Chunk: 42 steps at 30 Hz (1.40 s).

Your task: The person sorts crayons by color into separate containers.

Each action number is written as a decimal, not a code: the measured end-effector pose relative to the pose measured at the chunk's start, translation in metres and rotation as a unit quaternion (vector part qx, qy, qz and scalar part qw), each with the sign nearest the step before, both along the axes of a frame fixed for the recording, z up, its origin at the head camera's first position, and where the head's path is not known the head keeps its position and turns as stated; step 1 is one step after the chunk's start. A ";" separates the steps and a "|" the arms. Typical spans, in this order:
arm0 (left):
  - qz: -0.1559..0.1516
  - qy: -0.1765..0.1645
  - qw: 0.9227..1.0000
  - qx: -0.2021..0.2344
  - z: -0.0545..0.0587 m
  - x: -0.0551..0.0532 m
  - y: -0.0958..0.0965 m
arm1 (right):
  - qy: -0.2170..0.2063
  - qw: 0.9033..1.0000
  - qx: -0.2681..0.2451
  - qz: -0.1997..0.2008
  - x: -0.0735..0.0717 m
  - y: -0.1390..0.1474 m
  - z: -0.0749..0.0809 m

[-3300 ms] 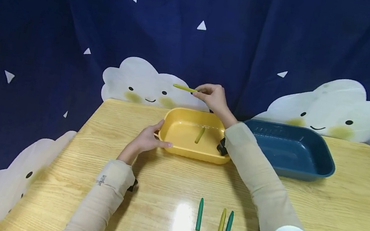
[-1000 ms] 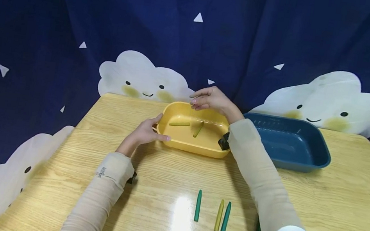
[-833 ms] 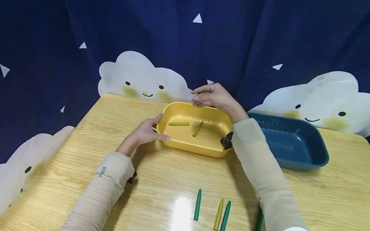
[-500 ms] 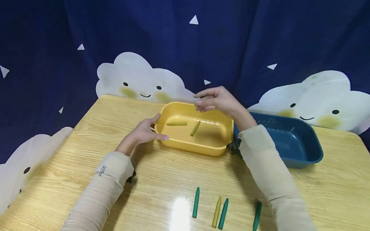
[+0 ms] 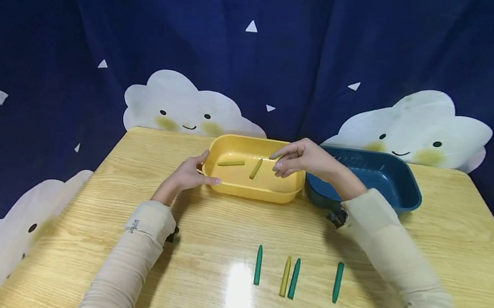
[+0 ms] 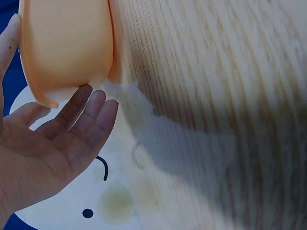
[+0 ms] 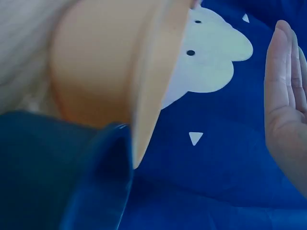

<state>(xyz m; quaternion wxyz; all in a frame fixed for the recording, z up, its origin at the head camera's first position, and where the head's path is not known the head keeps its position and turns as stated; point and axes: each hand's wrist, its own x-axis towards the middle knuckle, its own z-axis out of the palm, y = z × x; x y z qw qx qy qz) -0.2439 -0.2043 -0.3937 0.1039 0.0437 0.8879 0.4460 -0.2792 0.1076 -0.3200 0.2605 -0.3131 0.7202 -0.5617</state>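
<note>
My left hand (image 5: 187, 174) holds the left end of a yellow plastic bin (image 5: 251, 192), thumb over its front rim. The left wrist view shows the fingers (image 6: 91, 112) against the outside of the bin's end. Two olive-yellow crayons, one lying sideways (image 5: 231, 163) and one slanted (image 5: 256, 169), rest inside. Over the right part of the bin hangs my right hand (image 5: 308, 160), fingers loosely bent and holding nothing. On the table in front lie a green crayon (image 5: 258, 265), a yellow crayon (image 5: 285, 276), a second green crayon (image 5: 294, 278) and a third green crayon (image 5: 337, 282).
A dark blue bin (image 5: 393, 190) stands right beside the yellow one, partly hidden by the right hand and forearm. Both bins sit near the back of the wooden table (image 5: 218, 223). A navy curtain (image 5: 225, 40) with clouds hangs behind.
A yellow crayon that my right hand held has been let go into the yellow bin. That hand has since moved right and lower. The left hand keeps its place on the bin.
</note>
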 end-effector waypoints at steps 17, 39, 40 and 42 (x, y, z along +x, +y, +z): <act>0.005 -0.002 1.000 -0.001 -0.003 -0.001 0.000 | 0.073 0.994 0.061 0.063 0.046 0.037 -0.038; 0.008 -0.002 1.000 0.005 -0.004 -0.001 0.002 | 0.148 0.950 0.112 0.251 0.068 0.037 -0.097; 0.008 -0.002 1.000 0.006 -0.005 -0.001 0.002 | 0.151 0.948 0.116 0.253 0.068 0.036 -0.097; 0.008 -0.003 1.000 0.010 -0.005 -0.001 0.001 | 0.157 0.946 0.126 0.256 0.069 0.035 -0.097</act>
